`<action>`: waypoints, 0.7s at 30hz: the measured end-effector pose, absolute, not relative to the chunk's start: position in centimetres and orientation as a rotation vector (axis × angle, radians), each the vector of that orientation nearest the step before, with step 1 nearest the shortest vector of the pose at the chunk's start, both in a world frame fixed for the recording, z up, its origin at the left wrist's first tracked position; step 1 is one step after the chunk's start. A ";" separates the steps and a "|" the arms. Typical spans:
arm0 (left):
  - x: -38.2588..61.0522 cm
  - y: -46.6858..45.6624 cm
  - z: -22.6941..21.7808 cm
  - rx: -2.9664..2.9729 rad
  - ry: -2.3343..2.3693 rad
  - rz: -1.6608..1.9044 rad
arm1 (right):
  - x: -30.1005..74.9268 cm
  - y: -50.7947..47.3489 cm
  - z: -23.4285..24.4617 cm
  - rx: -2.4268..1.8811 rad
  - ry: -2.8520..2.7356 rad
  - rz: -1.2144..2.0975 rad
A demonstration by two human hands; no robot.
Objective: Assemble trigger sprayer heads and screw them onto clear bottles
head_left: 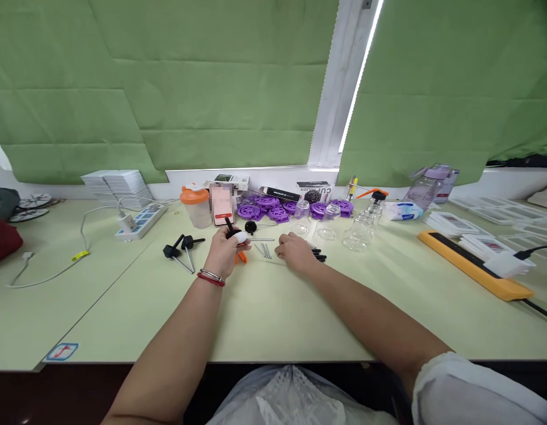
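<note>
My left hand (221, 251) is closed around a black part with a side arm (230, 225). A white piece (241, 237) and a thin metal rod (261, 239) extend from it to the right. Just below lie orange pieces (241, 257). Bent over the table is my right hand (295, 251), its fingers pressed together at the tabletop; what they hold, if anything, is hidden. Between the hands lie several short metal pins (266, 251). Black handles (318, 255) and a spring (311, 245) rest beside my right hand.
Black-headed rods (188, 242) lie at left near a power strip (143, 223). Behind the hands stand an orange-lidded cup (196, 208), a phone (222, 203), purple plastic parts (268, 203) and clear vessels (357, 231). An orange power strip (472, 265) sits at right.
</note>
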State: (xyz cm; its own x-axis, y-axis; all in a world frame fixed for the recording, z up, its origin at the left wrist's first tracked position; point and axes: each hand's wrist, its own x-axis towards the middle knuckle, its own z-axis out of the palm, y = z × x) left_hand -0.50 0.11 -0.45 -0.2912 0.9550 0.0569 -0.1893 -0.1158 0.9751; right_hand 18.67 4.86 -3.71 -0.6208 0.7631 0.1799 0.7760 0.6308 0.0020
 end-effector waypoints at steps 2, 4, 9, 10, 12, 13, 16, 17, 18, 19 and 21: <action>-0.7 0.2 -0.7 0.975 1.226 1.553 | 18.5 4.8 -3.6 -1.265 -2.695 -0.124; -1.0 0.3 -0.8 0.999 1.215 1.539 | 18.4 4.5 -3.5 -1.259 -2.694 -0.121; -1.2 0.4 -0.9 1.041 1.256 1.506 | 17.9 4.4 -3.3 -1.206 -2.693 -0.129; -1.2 0.4 -1.0 1.063 1.291 1.491 | 18.0 4.2 -3.3 -1.186 -2.675 -0.123; -1.1 0.2 -0.9 1.128 1.367 1.453 | 18.4 3.7 -3.0 -1.148 -2.603 -0.071; -1.0 0.1 -0.9 1.160 1.408 1.428 | 18.8 3.1 -2.8 -1.130 -2.545 -0.018; -0.8 -0.4 -0.7 1.247 1.532 1.348 | 20.4 0.7 -1.7 -1.042 -2.271 0.224; -0.7 -0.5 -0.7 1.279 1.571 1.329 | 21.0 -0.2 -1.3 -1.005 -2.176 0.289; -0.5 -0.7 -0.7 1.314 1.614 1.316 | 21.5 -1.1 -0.9 -0.972 -2.105 0.336; -0.3 -0.9 -0.7 1.352 1.654 1.303 | 21.9 -1.8 -0.7 -0.936 -2.074 0.371; 0.4 -1.2 -0.7 1.416 1.719 1.267 | 22.3 -2.9 -0.5 -0.858 -2.070 0.406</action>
